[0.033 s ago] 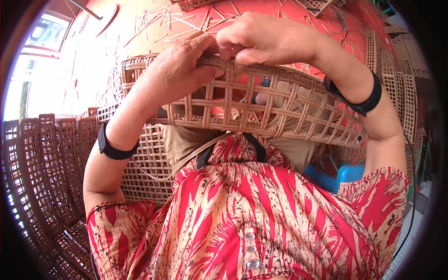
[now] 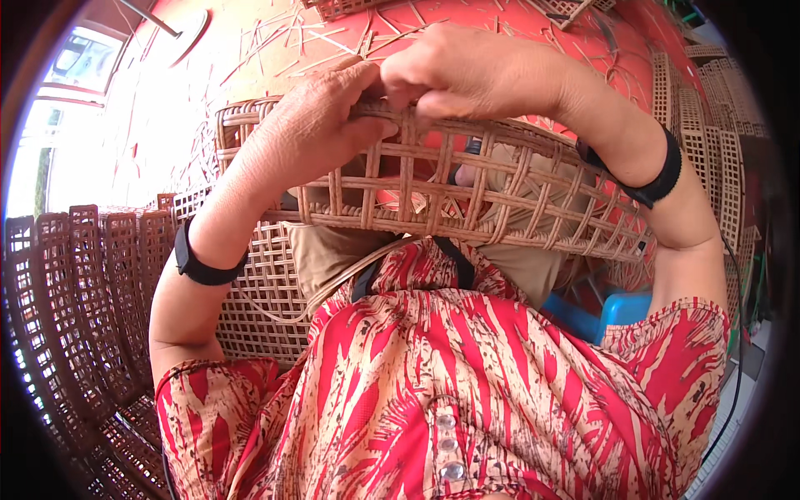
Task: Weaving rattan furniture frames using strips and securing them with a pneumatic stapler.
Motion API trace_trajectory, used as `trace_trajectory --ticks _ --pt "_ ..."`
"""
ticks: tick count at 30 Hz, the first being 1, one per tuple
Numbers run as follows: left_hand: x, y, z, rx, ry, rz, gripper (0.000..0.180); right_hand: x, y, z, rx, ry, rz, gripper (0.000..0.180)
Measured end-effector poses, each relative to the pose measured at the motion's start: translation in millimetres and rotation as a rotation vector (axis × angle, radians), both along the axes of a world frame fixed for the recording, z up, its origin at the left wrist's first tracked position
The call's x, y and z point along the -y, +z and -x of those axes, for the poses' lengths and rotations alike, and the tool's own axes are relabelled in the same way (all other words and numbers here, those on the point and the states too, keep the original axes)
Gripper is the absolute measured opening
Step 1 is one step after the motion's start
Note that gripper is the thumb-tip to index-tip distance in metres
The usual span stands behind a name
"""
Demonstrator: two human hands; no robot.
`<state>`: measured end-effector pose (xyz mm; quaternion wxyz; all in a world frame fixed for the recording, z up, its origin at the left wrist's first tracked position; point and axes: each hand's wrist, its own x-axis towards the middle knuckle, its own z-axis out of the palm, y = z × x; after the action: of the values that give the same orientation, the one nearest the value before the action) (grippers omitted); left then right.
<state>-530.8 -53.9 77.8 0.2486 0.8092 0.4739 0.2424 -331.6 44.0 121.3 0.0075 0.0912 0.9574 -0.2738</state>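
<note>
The grip of the left hand (image 2: pixel 308 125) pinches the upper rim (image 2: pixel 517 136) of the wicker basket (image 2: pixel 407 179), at the lap's (image 2: pixel 327 252) far edge; what the right hand (image 2: pixel 475 77) pinches, I cannot tell. The lattice side seems already woven; the rim probably remains unfinished.

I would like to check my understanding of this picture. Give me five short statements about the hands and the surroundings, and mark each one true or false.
1. The left hand is at the top edge of the woven piece. True.
2. The right hand is far from the left one. False: the two hands are close together at that edge.
3. There is a black band on each forearm. True.
4. The shirt is plain blue. False: it is patterned in red and cream.
5. Thin strips lie scattered on the floor. True.
</note>
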Motion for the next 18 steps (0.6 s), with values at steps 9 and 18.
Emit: trace_trajectory --ticks 9,18 --pt "25 -17 -9 -0.036 0.062 -0.077 0.044 39 -25 -21 -0.082 -0.104 -0.465 0.020" --pt "89 -30 -1 0.021 0.376 -0.355 0.041 -3 -37 -64 -0.101 -0.655 0.389 0.031"
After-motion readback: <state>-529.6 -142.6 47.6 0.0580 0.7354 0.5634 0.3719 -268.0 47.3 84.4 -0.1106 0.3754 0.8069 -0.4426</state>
